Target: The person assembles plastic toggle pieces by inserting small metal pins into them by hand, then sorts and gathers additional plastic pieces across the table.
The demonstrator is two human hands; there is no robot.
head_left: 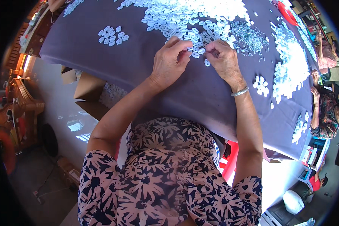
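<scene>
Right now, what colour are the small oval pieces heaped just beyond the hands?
The oval pieces look white, faintly bluish; best seen in the head view.

Bright light is whitening out heap of small white oval pieces (292, 69) at right; smooth grey floor (59, 113) is glinting at left; fisheye distortion is bending edges, black vignette is swallowing corners.

Anything in both hands (168, 60) (225, 62) too small to tell, white heap (203, 10) cut off by top edge
</scene>
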